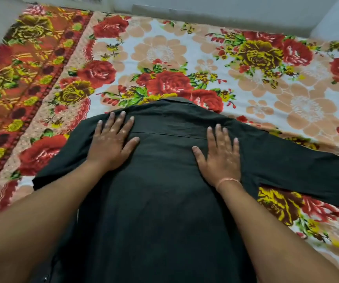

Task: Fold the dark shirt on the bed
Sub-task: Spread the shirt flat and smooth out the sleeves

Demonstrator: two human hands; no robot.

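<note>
A dark shirt (164,180) lay spread out, back side up, on a bed (164,48) covered with a bright floral blanket of red roses, yellow blooms and peach flowers on white. The collar (172,103) pointed away from the person, and the body of the shirt ran toward the camera, filling the lower middle of the view. One sleeve (307,172) stretched out across the blanket to the right; the other sleeve (58,168) lay shorter and partly bunched at the left.

The left hand (111,141) rested flat near the left shoulder of the shirt, fingers spread wide, palm down, gripping nothing. The right hand (219,158) did the same near the right shoulder, also splayed flat and holding nothing, with a thin pale band (228,181) at its wrist. Both hands pressed on the cloth, well apart from each other.

The shirt looked like thin woven fabric: light, limp and soft, likely to wrinkle and slide a little over the blanket. It would probably fold best when pinched at a shoulder seam and the matching hem edge, or at a sleeve cuff, with the other palm pinning the body so it did not drag.
</note>
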